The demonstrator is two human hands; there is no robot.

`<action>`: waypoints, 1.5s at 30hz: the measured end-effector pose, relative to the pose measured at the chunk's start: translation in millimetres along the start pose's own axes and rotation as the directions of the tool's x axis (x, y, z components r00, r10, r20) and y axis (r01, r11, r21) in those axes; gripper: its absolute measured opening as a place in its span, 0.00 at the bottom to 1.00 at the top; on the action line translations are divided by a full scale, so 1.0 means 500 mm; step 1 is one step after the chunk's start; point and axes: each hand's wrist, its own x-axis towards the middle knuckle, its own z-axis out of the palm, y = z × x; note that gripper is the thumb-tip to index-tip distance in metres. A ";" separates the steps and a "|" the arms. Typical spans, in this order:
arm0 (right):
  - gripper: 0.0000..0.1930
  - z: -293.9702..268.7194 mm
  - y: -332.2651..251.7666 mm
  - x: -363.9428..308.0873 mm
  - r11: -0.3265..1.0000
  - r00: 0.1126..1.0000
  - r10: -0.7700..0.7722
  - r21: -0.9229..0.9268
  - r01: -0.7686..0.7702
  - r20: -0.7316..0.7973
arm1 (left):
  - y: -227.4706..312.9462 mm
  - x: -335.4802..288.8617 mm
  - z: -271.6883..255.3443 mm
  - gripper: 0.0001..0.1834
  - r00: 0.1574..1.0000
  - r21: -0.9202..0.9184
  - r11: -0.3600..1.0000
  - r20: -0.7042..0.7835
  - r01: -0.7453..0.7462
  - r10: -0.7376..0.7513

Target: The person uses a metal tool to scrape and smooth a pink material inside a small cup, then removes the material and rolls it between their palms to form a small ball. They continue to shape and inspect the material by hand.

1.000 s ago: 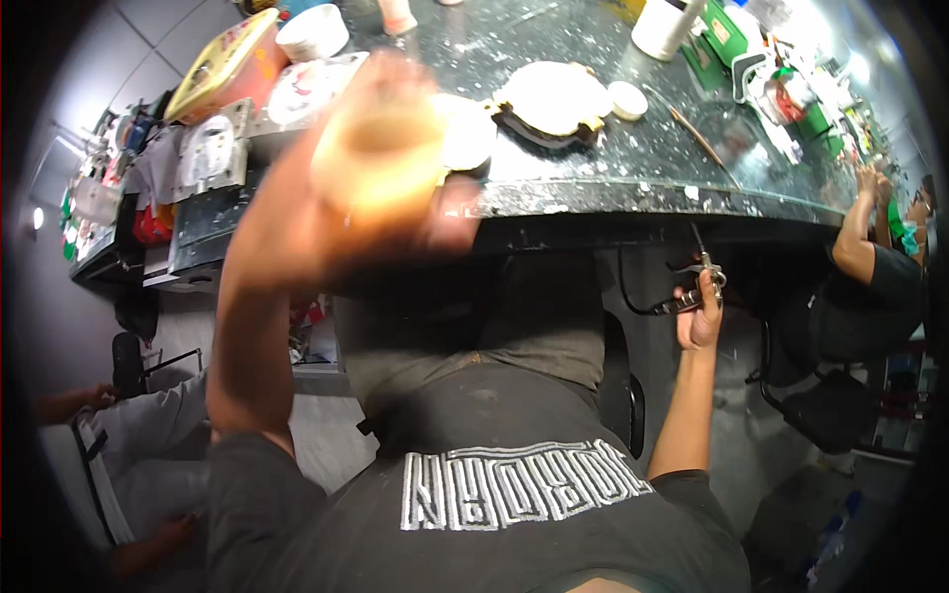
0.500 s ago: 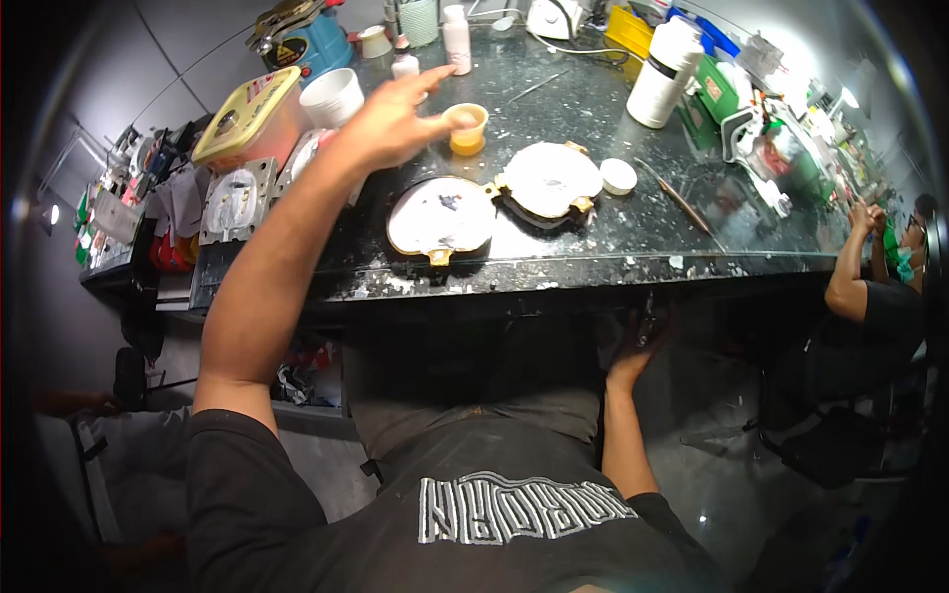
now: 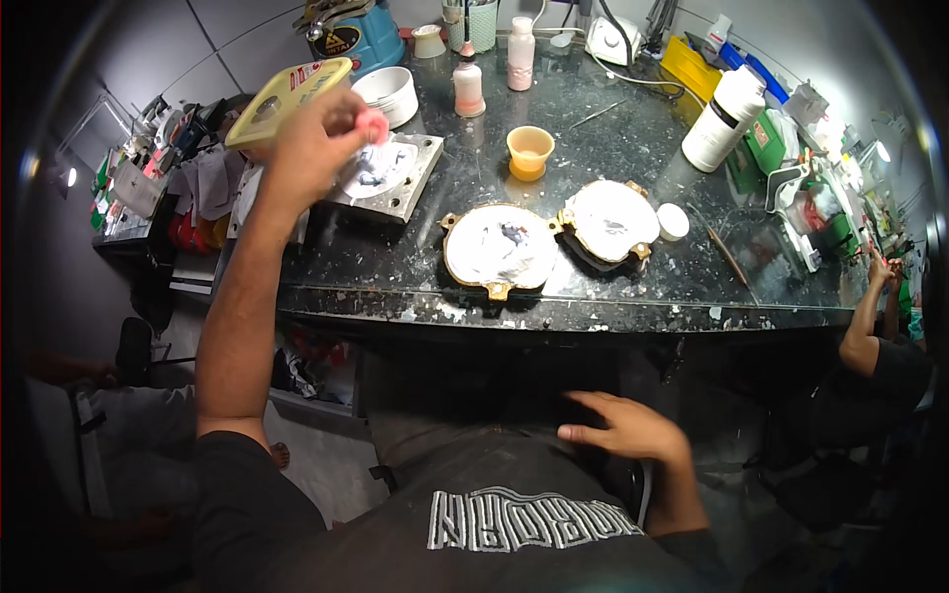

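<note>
My left hand (image 3: 314,148) is closed in a pinch around a small round pink lump (image 3: 373,126), blurred by motion. It is held over a metal mould plate (image 3: 403,201) with white plaster in it. My right hand (image 3: 630,427) hangs above my lap, below the table edge, fingers apart and holding nothing. In the middle of the table lies an opened brass flask: its left half (image 3: 504,247) and right half (image 3: 613,223) are both filled with white plaster. Behind them stands a small translucent cup (image 3: 530,153) with orange liquid.
Two pink bottles (image 3: 468,91) stand at the back, near a white tub (image 3: 388,96) and a yellow-lidded box (image 3: 272,99). To the right are a white bottle (image 3: 725,119), a small white cap (image 3: 673,221) and a thin brown tool (image 3: 730,259). Another person (image 3: 875,336) sits at far right.
My left hand has moved left from above the cup and bottles to the mould plate, now with the pink lump. My right hand has come from under the table edge toward my lap.
</note>
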 end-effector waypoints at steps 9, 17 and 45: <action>0.22 -0.390 -0.288 0.289 0.721 0.818 -0.282 0.451 0.526 -0.502 | 0.140 0.087 0.186 0.10 0.888 -0.344 0.822 -0.110 -0.455 0.446; 0.19 -0.454 -0.193 0.414 0.534 0.808 -0.401 0.606 0.590 -0.432 | 0.115 0.084 0.250 0.29 0.823 -0.135 0.820 -0.228 -0.556 0.520; 0.18 -0.412 -0.195 0.406 0.500 0.869 -0.436 0.741 0.448 -0.232 | 0.071 0.106 0.220 0.20 0.935 -0.712 0.702 0.233 -0.023 0.267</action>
